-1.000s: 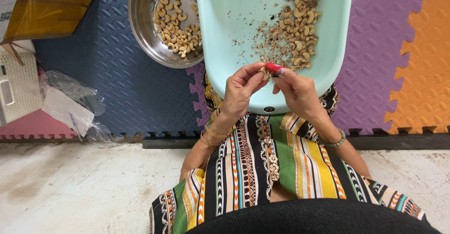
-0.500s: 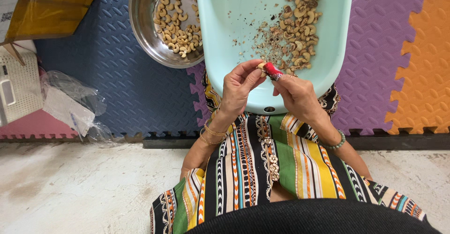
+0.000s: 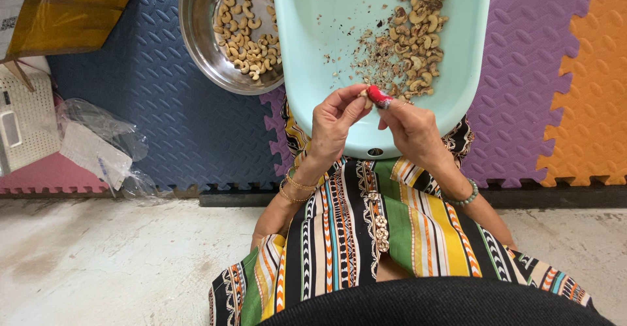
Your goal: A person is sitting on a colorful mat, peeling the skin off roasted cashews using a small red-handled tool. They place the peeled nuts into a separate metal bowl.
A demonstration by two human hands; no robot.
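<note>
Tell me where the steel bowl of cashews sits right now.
In the head view, the steel bowl sits at upper left on the blue mat, touching the left edge of the mint tray, up and left of the left hand.

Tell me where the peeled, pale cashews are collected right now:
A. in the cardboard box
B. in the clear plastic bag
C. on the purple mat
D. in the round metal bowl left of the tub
D: the round metal bowl on the blue mat holds pale, clean cashews, while the light green tub beside it carries darker nuts and skin scraps.
</note>
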